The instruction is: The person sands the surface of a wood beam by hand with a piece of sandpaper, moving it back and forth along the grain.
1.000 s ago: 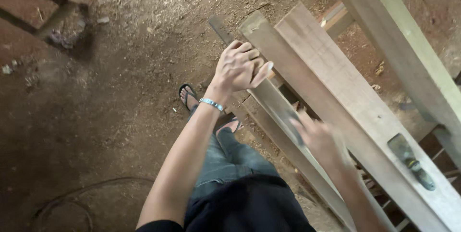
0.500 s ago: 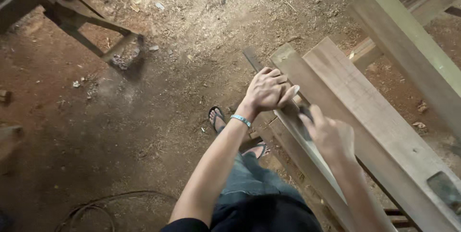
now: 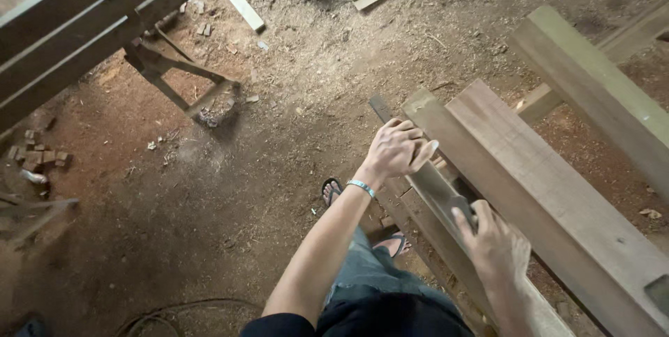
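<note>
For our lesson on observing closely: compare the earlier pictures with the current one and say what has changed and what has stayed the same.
The camera view has swung up and left, so a wooden trestle and offcuts now show. The left hand and right hand have kept their grip on the hand plane on the narrow board; whether it has moved along the board cannot be told. The wide planks lie as before.

Long wooden hand plane (image 3: 435, 194), grey-brown, weathered. Lying lengthwise along narrow plank (image 3: 418, 218), running diagonally from upper left to lower right. Front end under left hand (image 3: 396, 149), rear at right hand (image 3: 491, 243). Plank pale, on edge, just beside wider boards; far tip dark, jutting past plane.
</note>
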